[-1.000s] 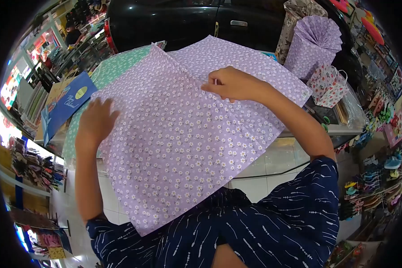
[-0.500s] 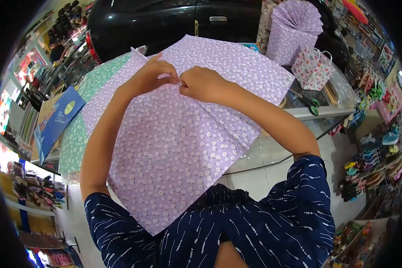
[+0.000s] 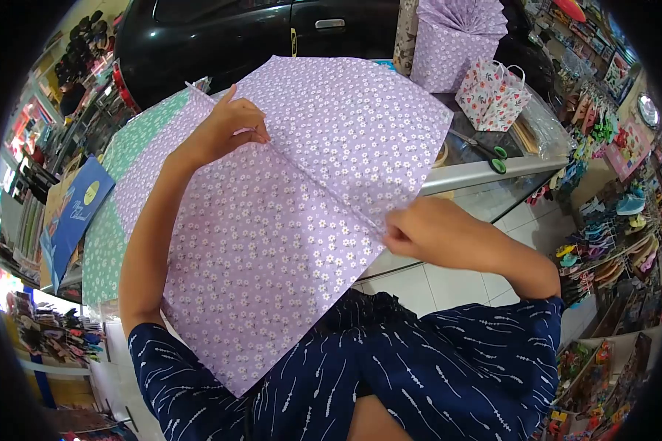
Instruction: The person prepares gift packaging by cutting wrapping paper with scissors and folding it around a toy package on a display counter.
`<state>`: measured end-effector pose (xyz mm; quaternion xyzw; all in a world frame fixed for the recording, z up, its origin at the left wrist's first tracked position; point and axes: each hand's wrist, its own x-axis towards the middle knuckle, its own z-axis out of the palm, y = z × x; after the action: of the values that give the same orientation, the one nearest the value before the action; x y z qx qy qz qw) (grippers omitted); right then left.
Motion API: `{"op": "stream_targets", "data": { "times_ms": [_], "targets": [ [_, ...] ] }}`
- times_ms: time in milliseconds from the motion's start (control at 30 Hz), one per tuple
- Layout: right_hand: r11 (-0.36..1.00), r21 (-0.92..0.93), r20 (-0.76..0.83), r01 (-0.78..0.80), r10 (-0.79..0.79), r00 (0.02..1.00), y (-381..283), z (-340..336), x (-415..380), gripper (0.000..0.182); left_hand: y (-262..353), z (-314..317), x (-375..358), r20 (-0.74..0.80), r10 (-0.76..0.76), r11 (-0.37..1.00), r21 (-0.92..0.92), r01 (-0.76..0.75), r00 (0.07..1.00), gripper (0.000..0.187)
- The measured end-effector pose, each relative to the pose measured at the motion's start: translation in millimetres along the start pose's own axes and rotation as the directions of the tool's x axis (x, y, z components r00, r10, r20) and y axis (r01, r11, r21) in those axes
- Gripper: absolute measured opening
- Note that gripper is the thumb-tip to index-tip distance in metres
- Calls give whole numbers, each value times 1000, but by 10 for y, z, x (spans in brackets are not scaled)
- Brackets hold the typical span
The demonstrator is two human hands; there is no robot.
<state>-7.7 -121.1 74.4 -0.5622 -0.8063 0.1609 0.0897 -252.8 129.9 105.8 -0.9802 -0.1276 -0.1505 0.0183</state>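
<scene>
A large sheet of purple wrapping paper (image 3: 250,228) with white daisies covers the table and hangs over its front edge towards me. A folded line or seam runs across it from upper left to lower right. My left hand (image 3: 232,126) pinches the paper on this line, thumb and fingertips together. At the line's lower right end, by the paper's edge, my right hand (image 3: 428,229) is closed on the paper, its fingertips partly hidden. Under the purple sheet on the left lies green flowered paper (image 3: 99,257).
Green-handled scissors (image 3: 485,153) and a roll of tape (image 3: 441,154) lie on the glass table at right. Behind them stand a small floral gift bag (image 3: 490,99) and a purple wrapped package (image 3: 452,62) with a pleated fan. A blue bag (image 3: 81,213) lies at left; a black car (image 3: 213,37) stands behind.
My right hand has slid away from my left hand, down and right along the folded line to the paper's edge. My left hand keeps its pinch. The whole view has shifted slightly.
</scene>
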Motion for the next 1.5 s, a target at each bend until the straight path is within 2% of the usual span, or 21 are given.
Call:
{"op": "stream_targets", "data": {
  "times_ms": [100, 167, 233, 333, 367, 433, 500, 533, 633, 700, 800, 933, 1033, 1067, 1133, 1200, 1300, 1333, 1367, 1467, 1500],
  "targets": [
    [994, 109, 151, -18, 1, 989, 207, -138, -423, 26, -33, -44, -37, -1, -18, 1000, 24, 18, 1000, 7],
    [940, 313, -78, -136, 169, 983, 444, -271, -635, 19, -73, -133, -68, 40, -11, 999, 50, 9, 999, 13],
    [898, 347, -336, -270, 388, 858, 813, -355, -767, 17, 124, -158, -58, -26, -137, 990, 41, 138, 990, 28],
    [980, 67, -721, -189, 178, 670, 1644, -181, -824, 20, 424, -191, -169, -32, -346, 924, 159, 347, 938, 47],
    [971, 115, -677, -210, 231, 698, 1779, -179, -816, 21, 523, -205, -224, -31, -418, 883, 222, 414, 908, 53],
    [943, 209, -573, -259, 332, 750, 1919, -181, -804, 22, 970, -285, -303, 112, -606, 787, 228, 573, 788, 50],
    [943, 178, -537, -280, 331, 775, 2018, -189, -800, 23, 1278, -236, -387, 287, -767, 640, 271, 719, 575, 64],
    [943, 162, -518, -289, 331, 789, 2056, -187, -790, 23, 1385, -200, -418, 349, -819, 562, 335, 756, 454, 70],
    [958, 31, -526, -285, 258, 810, 2113, -186, -762, 27, 1489, -63, -466, 367, -872, 470, 446, 762, 323, 71],
    [963, -43, -519, -267, 207, 830, 2167, -228, -755, 31, 1467, 7, -545, 341, -865, 490, 411, 769, 368, 69],
    [929, 134, -324, -346, 371, 870, 2169, -408, -719, 34, 1421, 93, -704, 307, -839, 539, 359, 762, 449, 66],
    [937, 136, -68, -321, 332, 941, 2315, -657, -725, 37, 1367, 234, -823, 250, -830, 558, 335, 759, 499, 62],
    [866, 314, 229, -389, 329, 916, 2535, -820, -878, 33, 1389, 250, -831, 189, -838, 546, 274, 792, 512, 64],
    [829, 374, 325, -415, 302, 896, 2623, -889, -900, 33, 1469, 279, -841, 104, -850, 517, 355, 779, 517, 62],
    [777, 444, 362, -447, 300, 882, 2689, -944, -1032, 32, 1598, 340, -780, -76, -840, 430, 512, 743, 538, 59],
    [688, 511, 434, -516, 311, 845, 2762, -901, -1231, 31, 1853, 296, -664, -110, -846, 416, 475, 776, 521, 59],
    [513, 826, 252, -236, 40, 967, 2648, -545, -1528, 29, 2092, 374, -534, -92, -866, 424, 387, 819, 492, 58],
    [534, 840, 207, -96, -153, 966, 2791, -274, -1531, 30, 2148, 406, -483, -72, -877, 424, 351, 835, 476, 58],
    [487, 872, 227, -55, -302, 926, 2698, -138, -1498, 35, 2192, 439, -442, -50, -887, 423, 314, 850, 460, 59],
    [223, 968, 215, -118, -488, 846, 2169, 448, -1272, 68, 2135, 507, -350, 14, -900, 427, 231, 874, 436, 59],
    [249, 964, 217, -94, -527, 822, 1889, 496, -1158, 75, 2069, 533, -307, -12, -905, 411, 223, 884, 425, 59]
  ]
}}
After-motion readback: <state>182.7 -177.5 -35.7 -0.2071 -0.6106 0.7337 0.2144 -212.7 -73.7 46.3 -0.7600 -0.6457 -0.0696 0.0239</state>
